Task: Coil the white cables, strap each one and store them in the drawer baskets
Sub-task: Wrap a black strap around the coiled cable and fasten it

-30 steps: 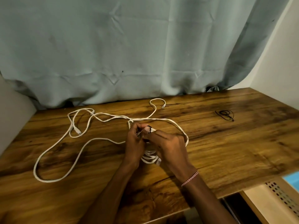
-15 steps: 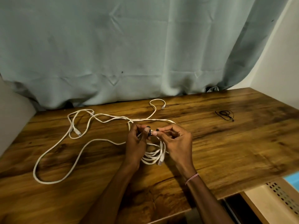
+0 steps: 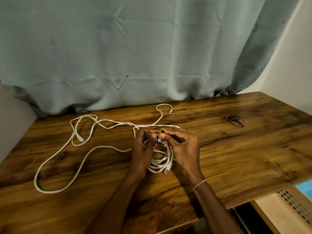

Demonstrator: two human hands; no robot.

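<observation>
A small coil of white cable (image 3: 160, 163) hangs between my hands above the wooden table (image 3: 236, 157), its plug end dangling at the bottom. A black strap (image 3: 159, 140) wraps the top of the coil. My left hand (image 3: 143, 149) pinches the coil and strap from the left. From the right, my right hand (image 3: 184, 147) pinches the strap's free end. A second long white cable (image 3: 81, 163) lies loose in wide loops across the table's left and middle. Another black strap (image 3: 234, 119) lies at the far right.
A grey-green curtain (image 3: 135, 56) hangs behind the table. At the bottom right, an open drawer holds a perforated beige basket (image 3: 287, 208). Pale walls stand at the left and the right.
My right hand has come off the coil and now pinches the strap end at the top. The coil has settled between both hands; the loose cable has barely shifted.
</observation>
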